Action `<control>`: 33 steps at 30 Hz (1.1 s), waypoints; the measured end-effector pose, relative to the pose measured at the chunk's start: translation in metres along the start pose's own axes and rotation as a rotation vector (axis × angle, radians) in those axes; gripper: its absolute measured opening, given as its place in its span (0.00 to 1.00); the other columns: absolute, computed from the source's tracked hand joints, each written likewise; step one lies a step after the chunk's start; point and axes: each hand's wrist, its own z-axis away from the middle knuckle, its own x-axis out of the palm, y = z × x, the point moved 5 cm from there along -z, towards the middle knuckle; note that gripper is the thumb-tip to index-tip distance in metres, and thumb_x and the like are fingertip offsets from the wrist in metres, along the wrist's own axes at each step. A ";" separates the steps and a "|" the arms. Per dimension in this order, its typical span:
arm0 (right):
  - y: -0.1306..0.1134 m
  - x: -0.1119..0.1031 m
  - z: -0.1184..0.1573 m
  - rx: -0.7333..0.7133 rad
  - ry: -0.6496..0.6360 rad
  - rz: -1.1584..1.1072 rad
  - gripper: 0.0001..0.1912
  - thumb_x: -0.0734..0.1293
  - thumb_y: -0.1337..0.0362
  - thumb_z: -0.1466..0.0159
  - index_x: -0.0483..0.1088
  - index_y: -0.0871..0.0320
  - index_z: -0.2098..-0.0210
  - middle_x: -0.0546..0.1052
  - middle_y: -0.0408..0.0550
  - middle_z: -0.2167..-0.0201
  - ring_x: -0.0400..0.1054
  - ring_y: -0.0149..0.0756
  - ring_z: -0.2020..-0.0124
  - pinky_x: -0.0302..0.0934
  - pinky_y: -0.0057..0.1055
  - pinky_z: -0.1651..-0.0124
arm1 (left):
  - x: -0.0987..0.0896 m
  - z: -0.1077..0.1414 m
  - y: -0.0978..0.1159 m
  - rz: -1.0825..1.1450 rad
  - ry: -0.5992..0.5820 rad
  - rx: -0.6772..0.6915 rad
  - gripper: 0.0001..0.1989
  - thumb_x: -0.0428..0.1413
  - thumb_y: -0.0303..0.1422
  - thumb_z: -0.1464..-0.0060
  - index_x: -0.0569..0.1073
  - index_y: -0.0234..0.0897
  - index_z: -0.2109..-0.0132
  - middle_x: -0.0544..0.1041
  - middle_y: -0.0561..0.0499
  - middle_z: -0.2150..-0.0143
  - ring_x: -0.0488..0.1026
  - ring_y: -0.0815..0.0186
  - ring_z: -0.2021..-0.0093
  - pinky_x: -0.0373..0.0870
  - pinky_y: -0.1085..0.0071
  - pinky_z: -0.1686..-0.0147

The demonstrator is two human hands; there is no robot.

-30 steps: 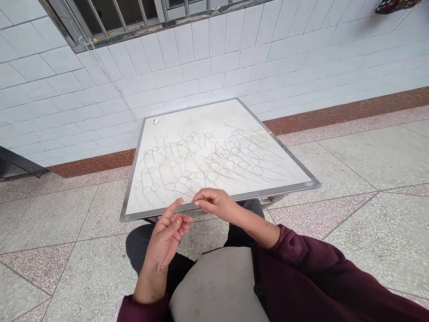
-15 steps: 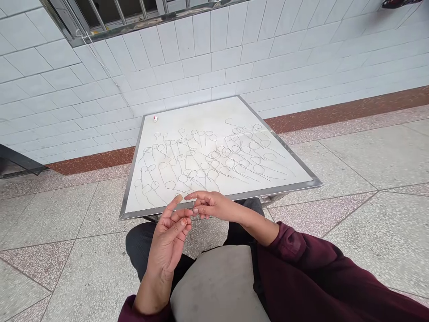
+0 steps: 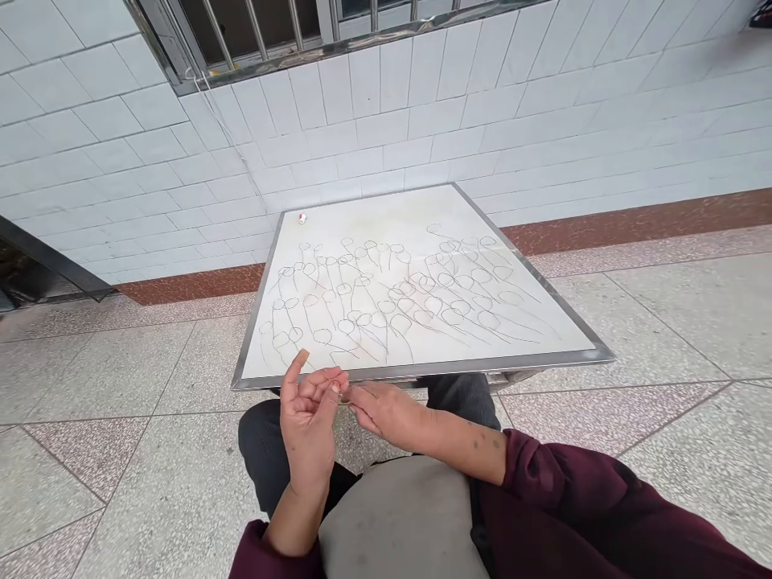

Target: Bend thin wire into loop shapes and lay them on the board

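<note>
My left hand (image 3: 309, 422) is in front of the table's near edge, palm up. Its thumb and bent fingers pinch a thin wire (image 3: 343, 402), while the index finger, with a tan wrap on its tip, points up. From the right, my right hand (image 3: 389, 412) meets it with the back of the hand uppermost. Its fingertips are closed at the same wire, partly hidden behind the left fingers. Beyond both hands, many thin looped wires (image 3: 346, 326) with long tails lie spread over the white tabletop (image 3: 374, 211).
A small white and red object (image 3: 302, 218) sits at the table's far left corner. Grey metal edging (image 3: 543, 358) frames the tabletop. Behind stands a white tiled wall (image 3: 338, 104) with a barred window (image 3: 271, 28). My knees (image 3: 262, 450) are under the near edge.
My right hand has turned over so its back faces up, and its fingers have come down against the left fingertips. The left thumb has closed in. The view has shifted slightly left.
</note>
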 end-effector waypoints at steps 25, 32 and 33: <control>0.001 -0.031 0.003 0.205 0.032 -0.510 0.10 0.55 0.63 0.31 0.64 0.55 0.66 0.69 0.41 0.74 0.63 0.30 0.73 0.58 0.27 0.67 | 0.003 -0.006 0.006 -0.831 -0.603 0.517 0.28 0.49 0.25 0.41 0.58 0.44 0.34 0.78 0.44 0.53 0.73 0.58 0.50 0.67 0.60 0.48; 0.004 -0.031 0.003 0.017 0.050 -0.072 0.10 0.55 0.74 0.34 0.63 0.57 0.68 0.68 0.42 0.75 0.59 0.30 0.73 0.54 0.27 0.70 | 0.015 -0.010 0.014 -0.965 -0.709 0.470 0.32 0.43 0.25 0.39 0.46 0.45 0.31 0.76 0.45 0.57 0.73 0.61 0.58 0.71 0.61 0.56; 0.004 -0.031 0.003 -0.028 0.037 0.004 0.11 0.55 0.76 0.36 0.64 0.58 0.68 0.68 0.42 0.75 0.59 0.30 0.74 0.53 0.27 0.71 | 0.017 -0.009 0.014 -1.013 -0.754 0.464 0.33 0.42 0.23 0.40 0.43 0.46 0.30 0.75 0.46 0.58 0.73 0.61 0.60 0.71 0.62 0.57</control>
